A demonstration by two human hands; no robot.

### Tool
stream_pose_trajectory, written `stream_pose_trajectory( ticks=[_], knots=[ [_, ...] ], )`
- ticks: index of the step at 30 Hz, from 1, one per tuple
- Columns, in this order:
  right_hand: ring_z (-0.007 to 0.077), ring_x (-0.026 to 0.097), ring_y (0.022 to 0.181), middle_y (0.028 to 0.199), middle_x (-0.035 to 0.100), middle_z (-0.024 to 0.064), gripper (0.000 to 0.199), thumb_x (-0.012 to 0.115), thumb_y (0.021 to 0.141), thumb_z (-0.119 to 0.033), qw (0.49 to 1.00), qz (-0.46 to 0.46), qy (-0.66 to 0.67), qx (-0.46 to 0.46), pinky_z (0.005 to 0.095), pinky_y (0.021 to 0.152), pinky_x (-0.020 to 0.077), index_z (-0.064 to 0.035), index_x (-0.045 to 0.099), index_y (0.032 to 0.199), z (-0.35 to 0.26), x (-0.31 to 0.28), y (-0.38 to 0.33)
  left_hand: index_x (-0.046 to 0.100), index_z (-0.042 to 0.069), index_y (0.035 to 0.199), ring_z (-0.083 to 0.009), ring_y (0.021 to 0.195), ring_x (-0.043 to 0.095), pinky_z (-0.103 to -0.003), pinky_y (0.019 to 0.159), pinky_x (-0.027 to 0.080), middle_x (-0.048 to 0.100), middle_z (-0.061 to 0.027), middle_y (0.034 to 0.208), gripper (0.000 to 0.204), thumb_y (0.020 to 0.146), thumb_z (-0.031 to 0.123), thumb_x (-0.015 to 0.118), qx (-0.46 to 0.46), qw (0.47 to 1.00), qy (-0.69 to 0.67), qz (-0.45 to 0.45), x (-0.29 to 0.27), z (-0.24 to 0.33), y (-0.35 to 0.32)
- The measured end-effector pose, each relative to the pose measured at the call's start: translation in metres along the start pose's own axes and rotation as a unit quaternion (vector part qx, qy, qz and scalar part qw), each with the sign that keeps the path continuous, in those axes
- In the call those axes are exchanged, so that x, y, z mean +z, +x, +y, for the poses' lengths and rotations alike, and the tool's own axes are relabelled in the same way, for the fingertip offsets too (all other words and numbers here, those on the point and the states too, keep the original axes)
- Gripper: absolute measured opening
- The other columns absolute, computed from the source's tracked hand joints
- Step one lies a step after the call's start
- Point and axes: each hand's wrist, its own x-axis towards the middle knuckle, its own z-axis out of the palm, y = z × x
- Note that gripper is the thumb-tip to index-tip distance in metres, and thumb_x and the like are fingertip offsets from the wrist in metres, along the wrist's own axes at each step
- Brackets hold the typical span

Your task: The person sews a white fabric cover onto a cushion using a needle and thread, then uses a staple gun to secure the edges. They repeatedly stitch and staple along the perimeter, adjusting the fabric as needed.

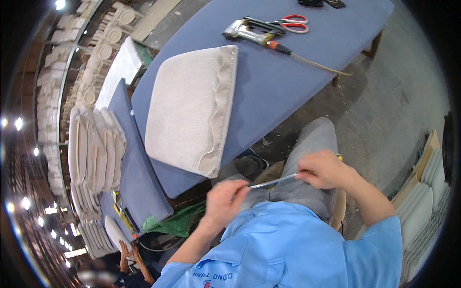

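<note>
Above the grey trouser legs (314,137), a thin, straight, silvery strip (273,182) is held at a slight slant: the left hand (225,201) is closed around its left end, the right hand (321,169) around its right. Beyond, on the blue-grey covered tabletop (336,29), lies a beige, fabric-covered panel (185,110) with rounded corners, a wavy fold of cloth along its right border. Farther back, a silvery air stapler (240,31) with a pale hose (322,68) lies beside red-handled scissors (288,24). At left, beige padded panels (96,149) are piled; lower down, a co-worker's hands (128,252) touch a pale, rounded panel (115,231).
</note>
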Motion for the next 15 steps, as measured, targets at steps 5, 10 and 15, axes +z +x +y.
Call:
stream_pose_trajectory(
  ticks=[5,10,15],
  knots=[
    [0.0365,0.063,0.069,0.072,0.062,0.0102,0.024,0.081,0.089,-0.025,0.997,0.074,-0.037,-0.004,0.0479,0.062,0.0489,-0.0078,0.065,0.082,0.006,0.006,-0.027,0.076,0.002,0.110,-0.0184,0.084,0.073,-0.032,0.078,0.058,0.077,-0.0107,0.097,0.016,0.096,0.008,0.074,-0.140,0.984,-0.102,-0.045,0.032,-0.006,-0.029],
    [0.0350,0.067,0.076,0.080,0.070,0.0102,0.022,0.080,0.091,-0.026,0.988,0.118,0.001,0.096,0.0443,0.068,0.0512,-0.0061,0.069,0.088,0.012,-0.004,-0.025,0.070,0.001,0.120,-0.0144,0.079,0.071,-0.029,0.070,0.056,0.074,-0.0084,0.092,0.024,0.098,0.009,0.074,-0.072,0.990,-0.042,0.117,0.017,-0.031,-0.025],
    [0.0265,0.062,0.068,0.075,0.066,0.0121,0.022,0.078,0.094,-0.022,0.962,0.165,0.117,0.181,0.0393,0.064,0.0482,-0.0019,0.070,0.090,0.002,-0.012,-0.001,0.069,-0.002,0.116,-0.0042,0.066,0.054,-0.023,0.060,0.046,0.066,-0.0011,0.077,0.023,0.098,0.008,0.077,-0.243,0.911,-0.187,0.276,-0.016,-0.043,-0.006]
  ],
)
